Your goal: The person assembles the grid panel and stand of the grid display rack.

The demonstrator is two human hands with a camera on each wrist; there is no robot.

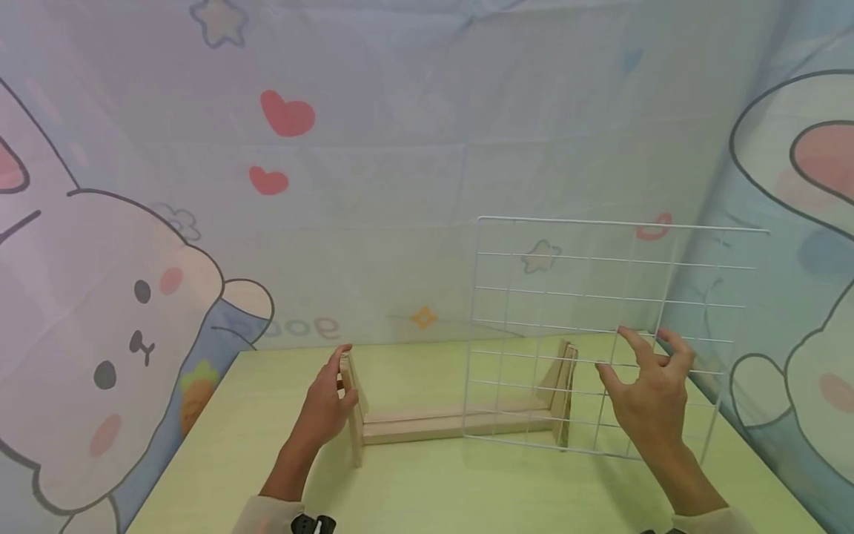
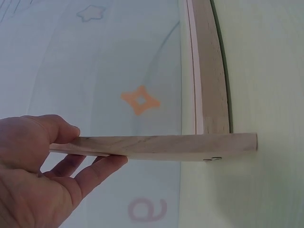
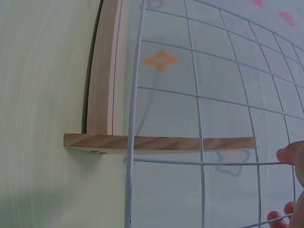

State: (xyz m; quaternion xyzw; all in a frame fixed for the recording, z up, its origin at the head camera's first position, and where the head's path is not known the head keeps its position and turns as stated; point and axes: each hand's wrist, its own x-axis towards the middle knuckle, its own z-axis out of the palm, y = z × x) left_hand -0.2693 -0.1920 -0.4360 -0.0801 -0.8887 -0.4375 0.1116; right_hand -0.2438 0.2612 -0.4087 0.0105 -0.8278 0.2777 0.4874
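A wooden stand with two uprights joined by a crossbar rests on the table. My left hand pinches the top end of its left upright, thumb on one face and fingers on the other. On the right, a white wire grid panel is held up, tilted, overlapping the stand's right upright in the head view. My right hand holds the grid by its wires with spread fingers; its thumb lies at one wire in the right wrist view. Most of that hand is outside the wrist view.
The pale yellow-green table reaches back to a fabric backdrop printed with hearts, stars and rabbits. The fabric also hangs along the left and right sides.
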